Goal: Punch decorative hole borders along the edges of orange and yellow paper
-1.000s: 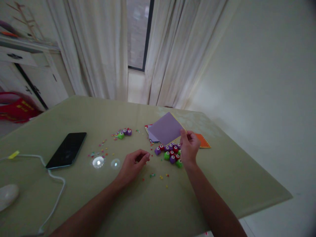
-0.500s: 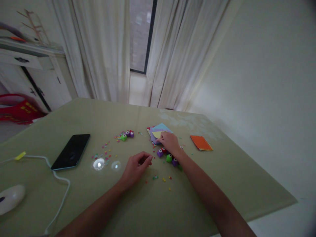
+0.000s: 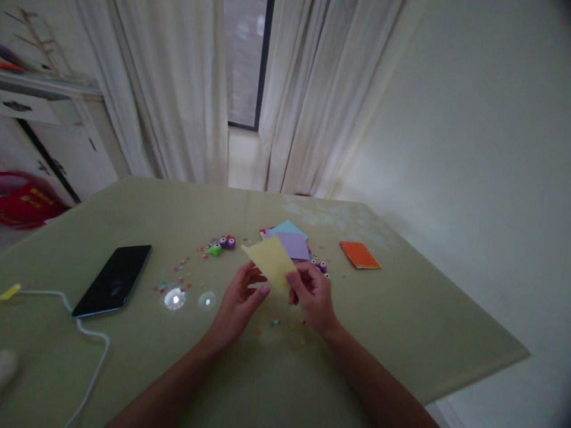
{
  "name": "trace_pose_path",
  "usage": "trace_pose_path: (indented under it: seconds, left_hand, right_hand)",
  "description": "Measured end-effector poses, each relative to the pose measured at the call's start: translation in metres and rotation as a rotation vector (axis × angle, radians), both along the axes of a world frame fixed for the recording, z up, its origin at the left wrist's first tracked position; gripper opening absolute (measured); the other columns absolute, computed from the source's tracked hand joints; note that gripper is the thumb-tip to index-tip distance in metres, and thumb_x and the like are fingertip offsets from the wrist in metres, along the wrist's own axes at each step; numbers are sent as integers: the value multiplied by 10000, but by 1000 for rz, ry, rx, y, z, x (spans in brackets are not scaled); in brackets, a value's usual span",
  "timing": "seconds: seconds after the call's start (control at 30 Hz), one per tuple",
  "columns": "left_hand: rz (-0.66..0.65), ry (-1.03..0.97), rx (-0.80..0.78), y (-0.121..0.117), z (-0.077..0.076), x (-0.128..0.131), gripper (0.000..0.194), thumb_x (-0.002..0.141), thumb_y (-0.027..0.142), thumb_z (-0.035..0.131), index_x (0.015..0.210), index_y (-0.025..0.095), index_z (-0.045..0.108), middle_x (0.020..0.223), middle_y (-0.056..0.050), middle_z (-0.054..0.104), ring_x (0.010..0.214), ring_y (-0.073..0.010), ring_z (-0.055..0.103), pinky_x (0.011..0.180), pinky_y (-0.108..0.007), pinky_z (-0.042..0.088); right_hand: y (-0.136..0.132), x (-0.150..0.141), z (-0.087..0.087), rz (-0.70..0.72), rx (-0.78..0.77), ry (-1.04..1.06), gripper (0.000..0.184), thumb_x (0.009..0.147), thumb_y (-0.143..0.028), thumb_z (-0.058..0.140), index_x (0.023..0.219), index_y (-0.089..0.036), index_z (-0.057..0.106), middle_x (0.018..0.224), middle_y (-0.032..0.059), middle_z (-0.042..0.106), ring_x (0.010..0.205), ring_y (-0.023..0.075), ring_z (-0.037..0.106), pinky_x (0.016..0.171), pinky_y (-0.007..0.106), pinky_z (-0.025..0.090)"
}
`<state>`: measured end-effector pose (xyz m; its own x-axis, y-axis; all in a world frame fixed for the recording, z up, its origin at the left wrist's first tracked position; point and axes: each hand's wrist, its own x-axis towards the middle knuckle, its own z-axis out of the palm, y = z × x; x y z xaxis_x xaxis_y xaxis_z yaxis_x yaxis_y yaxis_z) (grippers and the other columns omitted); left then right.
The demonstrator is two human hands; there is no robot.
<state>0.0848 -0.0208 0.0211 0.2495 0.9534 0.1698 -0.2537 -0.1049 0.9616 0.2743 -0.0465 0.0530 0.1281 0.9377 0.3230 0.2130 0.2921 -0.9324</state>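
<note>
A square of yellow paper (image 3: 270, 260) is pinched at its lower right corner by my right hand (image 3: 313, 295), thumb on top, and is held up tilted above the table. My left hand (image 3: 239, 302) is just below the paper's left side, fingers and thumb apart; whether a fingertip touches the paper I cannot tell. Behind it lies a stack of purple paper (image 3: 295, 246) and light blue paper (image 3: 289, 227), with a red patterned edge at the left. Purple beads with eyes (image 3: 321, 266) show partly behind my right hand.
An orange felt piece (image 3: 360, 255) lies to the right. Green and purple eyed beads (image 3: 216, 249) sit left of the stack among scattered confetti-like bits (image 3: 182, 278). Farther left are a black tablet (image 3: 113, 279), a white cable (image 3: 100, 362) and part of a white mouse (image 3: 6, 367).
My right hand has lifted the yellow paper off the stack and brought it nearer me. My left hand has opened somewhat beside it. The view has shifted slightly.
</note>
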Motion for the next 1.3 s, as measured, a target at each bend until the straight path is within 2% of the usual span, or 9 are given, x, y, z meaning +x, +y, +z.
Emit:
trace_pose_path:
  seconds: [0.2, 0.43, 0.6, 0.73, 0.9, 1.03, 1.13, 1.2, 1.3]
  left_hand:
    - [-21, -100, -98, -3, 7, -1, 718, 751, 521, 949, 1331, 197, 677, 1355, -184, 746, 1183, -350, 748, 934, -405, 631]
    - [84, 141, -232, -4, 4, -13, 600, 707, 640, 928, 1018, 142, 803, 1086, -178, 836, 1083, -391, 788, 942, -466, 652]
    - [102, 160, -199, -1, 1, -15, 616, 702, 653, 924, 1050, 156, 821, 1068, -160, 844, 1085, -378, 792, 966, -460, 650]
    - [103, 195, -257, 0, -2, -19, 618, 738, 627, 918, 1093, 133, 810, 1092, -168, 839, 991, -346, 813, 829, -390, 675]
    - [145, 275, -312, -1, -3, -18, 619, 771, 722, 834, 959, 132, 822, 886, -144, 835, 751, -300, 797, 586, -318, 620]
    - [313, 361, -261, 0, 4, -16, 642, 693, 785, 816, 782, 150, 788, 719, -97, 785, 614, -254, 728, 493, -286, 541]
    - [414, 425, -194, 1, 11, -17, 588, 654, 763, 818, 688, 179, 759, 668, -78, 764, 599, -247, 710, 508, -293, 544]
    - [407, 452, -131, 2, 13, -19, 505, 656, 705, 824, 712, 204, 796, 715, -72, 791, 658, -265, 740, 573, -313, 587]
    - [308, 476, -24, 2, 13, -22, 383, 707, 624, 812, 760, 246, 842, 797, -55, 822, 722, -274, 766, 648, -329, 621]
  right_hand:
    - [-12, -7, -11, -1, 88, -78, 293, 995, -465, 694, 875, -207, 626, 664, -36, 571, 525, 106, 487, 506, 232, 375]
    - [-7, 5, -9, 37, 83, -171, 271, 988, -447, 703, 897, -195, 664, 685, -23, 612, 567, 114, 487, 551, 243, 379]
    - [-2, 15, -3, -25, 59, -135, 254, 989, -441, 688, 919, -197, 680, 723, 1, 662, 621, 136, 563, 587, 250, 424]
    - [-1, 17, -2, 1, 62, -140, 256, 1006, -436, 666, 914, -197, 666, 719, -6, 649, 601, 126, 533, 570, 247, 392]
    - [-3, 17, -1, 5, 96, -208, 247, 1026, -411, 647, 896, -202, 657, 677, -25, 599, 578, 120, 493, 566, 252, 361]
    - [-7, 14, 0, 11, 133, -290, 261, 1025, -414, 651, 868, -206, 665, 699, -11, 628, 597, 128, 512, 594, 260, 390]
    - [-9, 10, -2, 28, 125, -297, 277, 1012, -427, 666, 840, -210, 650, 679, -19, 607, 584, 127, 501, 588, 260, 395]
    - [-11, 7, -5, 20, 111, -325, 317, 1006, -447, 677, 798, -212, 633, 668, -20, 583, 587, 131, 490, 590, 267, 385]
    - [-13, 5, -8, 52, 108, -418, 354, 1026, -467, 662, 780, -213, 659, 704, 10, 620, 640, 157, 523, 632, 289, 395]
